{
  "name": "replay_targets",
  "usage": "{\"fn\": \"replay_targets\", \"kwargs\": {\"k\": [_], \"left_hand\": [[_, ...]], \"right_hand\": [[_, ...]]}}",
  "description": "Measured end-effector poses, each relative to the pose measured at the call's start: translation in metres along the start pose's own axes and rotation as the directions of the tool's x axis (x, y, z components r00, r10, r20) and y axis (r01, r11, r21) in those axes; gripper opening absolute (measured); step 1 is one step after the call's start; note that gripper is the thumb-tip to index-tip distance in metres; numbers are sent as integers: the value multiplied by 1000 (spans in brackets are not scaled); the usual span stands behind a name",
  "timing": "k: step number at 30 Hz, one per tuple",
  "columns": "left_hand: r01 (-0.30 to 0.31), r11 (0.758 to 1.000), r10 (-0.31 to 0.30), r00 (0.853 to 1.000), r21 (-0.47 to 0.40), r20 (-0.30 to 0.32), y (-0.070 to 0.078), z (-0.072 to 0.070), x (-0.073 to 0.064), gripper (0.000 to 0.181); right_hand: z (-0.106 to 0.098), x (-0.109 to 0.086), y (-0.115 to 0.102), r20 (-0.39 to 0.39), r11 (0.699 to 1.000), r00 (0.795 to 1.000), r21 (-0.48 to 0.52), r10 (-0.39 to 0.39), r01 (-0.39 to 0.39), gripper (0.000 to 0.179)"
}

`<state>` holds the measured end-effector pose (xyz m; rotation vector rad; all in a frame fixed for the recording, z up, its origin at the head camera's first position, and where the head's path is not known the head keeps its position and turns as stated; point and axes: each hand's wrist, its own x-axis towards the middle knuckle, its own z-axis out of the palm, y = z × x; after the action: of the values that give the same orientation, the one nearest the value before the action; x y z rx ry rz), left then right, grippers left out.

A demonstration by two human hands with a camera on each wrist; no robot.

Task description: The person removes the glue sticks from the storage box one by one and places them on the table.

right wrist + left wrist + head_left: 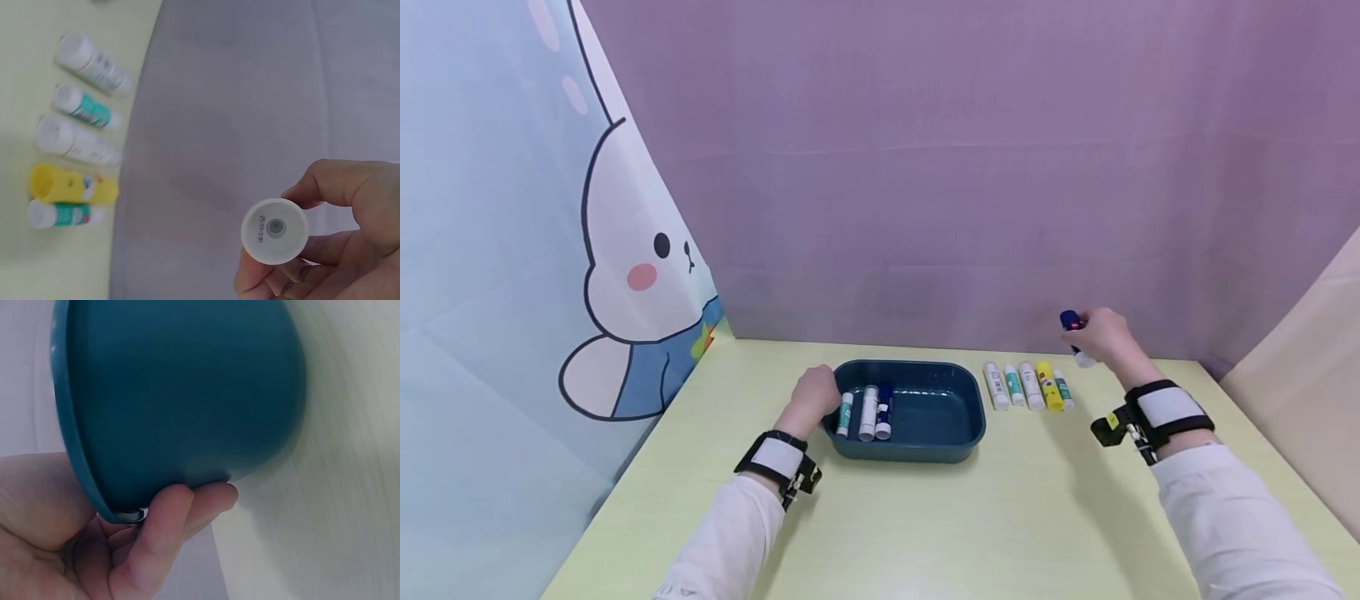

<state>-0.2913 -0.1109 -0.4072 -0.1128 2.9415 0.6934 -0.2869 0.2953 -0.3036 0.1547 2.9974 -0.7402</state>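
White sleeves lie nearest, at the near left and near right, each ending at a black wrist strap with a pale patch. Stamped on the white base of the raised tube is a small code that seems to begin "25"; the rest is too fine to read surely. Dark print shows on the leftmost white tube of the row on the table, too blurred to make out. To its right lie a teal-banded tube, another white tube, a yellow tube and a second teal-banded tube, side by side.

Reaching to the far right, the right hand pinches the dark blue tube between thumb and fingers, tilted, above the table. At centre left, the left hand grips the left rim of the dark teal tray, fingers bent against its outer wall. Inside, at the left, lie a small teal-labelled stick, a white stick and a blue-and-white stick.
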Motion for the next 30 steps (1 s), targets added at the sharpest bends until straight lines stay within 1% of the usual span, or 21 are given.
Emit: {"fn": "replay_targets", "kwargs": {"k": [10, 16, 26, 30], "left_hand": [[-18, 1000, 18, 1000, 3, -4, 0, 1, -1, 27], [-21, 1000, 21, 1000, 7, -6, 0, -1, -2, 27], [-16, 1000, 16, 1000, -8, 2, -1, 0, -1, 27], [-14, 1000, 14, 1000, -10, 1, -1, 1, -1, 27]], "right_hand": [[19, 8, 42, -3, 996, 998, 52, 67, -67, 53], [34, 15, 62, -23, 996, 997, 59, 76, -74, 50], [59, 20, 88, -46, 992, 994, 78, 102, -98, 49], [67, 22, 93, -59, 993, 992, 55, 109, -106, 51]]}}
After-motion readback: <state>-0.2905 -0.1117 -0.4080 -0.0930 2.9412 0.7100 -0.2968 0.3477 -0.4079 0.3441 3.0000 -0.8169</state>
